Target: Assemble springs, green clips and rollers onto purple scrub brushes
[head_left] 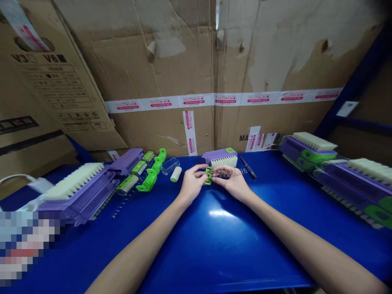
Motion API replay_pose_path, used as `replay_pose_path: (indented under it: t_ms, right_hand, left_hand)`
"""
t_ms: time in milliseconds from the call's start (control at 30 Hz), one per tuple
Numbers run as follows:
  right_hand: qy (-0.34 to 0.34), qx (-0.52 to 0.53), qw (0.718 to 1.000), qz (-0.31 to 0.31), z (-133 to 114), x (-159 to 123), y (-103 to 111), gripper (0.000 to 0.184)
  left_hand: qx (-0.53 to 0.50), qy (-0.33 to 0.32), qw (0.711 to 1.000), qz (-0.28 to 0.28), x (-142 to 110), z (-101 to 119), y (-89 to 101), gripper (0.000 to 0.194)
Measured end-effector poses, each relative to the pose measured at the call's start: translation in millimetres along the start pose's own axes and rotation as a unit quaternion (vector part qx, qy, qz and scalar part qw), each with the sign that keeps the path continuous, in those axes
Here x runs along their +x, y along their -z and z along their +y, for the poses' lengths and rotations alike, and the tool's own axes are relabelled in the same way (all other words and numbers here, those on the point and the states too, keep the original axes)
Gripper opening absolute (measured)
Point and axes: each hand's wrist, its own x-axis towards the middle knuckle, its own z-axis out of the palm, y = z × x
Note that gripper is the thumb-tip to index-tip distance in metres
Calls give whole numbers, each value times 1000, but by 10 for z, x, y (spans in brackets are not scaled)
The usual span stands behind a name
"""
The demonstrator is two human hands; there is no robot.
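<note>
"Where do we have the green piece?"

"Between our two hands, above the desk (220, 245). Our left hand (192, 183) is closed on the green piece (208, 176), thumb and fingers pinching it, so it sits right at those fingertips."

"And our right hand (234, 183)?"

"Clamped on the spring (226, 173), with the coil running through the grip and poking out on the far side. The spring's near end is beside the green piece; we cannot tell whether the two touch."

"What do we have just behind our hands?"

"A small purple brush (217, 156), bristles towards us, and a screwdriver (251, 171) lying to its right, just past our right hand."

"And to the left of our left hand?"

"Nearest is the white roller (175, 174), then the clear box (169, 165) beside it. Further left we see the green strip (150, 179), well apart from the green piece we hold."

"Anything on our far right?"

"Two bigger brushes, purple with green parts, well away from our right hand."
</note>
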Motion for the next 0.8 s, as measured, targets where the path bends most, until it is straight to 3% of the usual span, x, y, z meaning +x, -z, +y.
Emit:
replay_pose_path:
  t_ms: [133,433,633,800]
  right_hand:
    - [21,-29,999,2,16,-16,-15,24]
    - [35,-62,997,9,3,-25,-3,21]
    - [18,-43,999,-4,5,-19,1,21]
    - [-5,-34,999,0,-27,-12,19,22]
  left_hand:
    - [3,22,1000,0,-1,12,-9,52]
    - [-5,62,997,36,-3,49,-29,39]
    - [-39,66,997,25,-12,55,-28,44]
    - [-49,82,995,16,-20,90,-11,37]
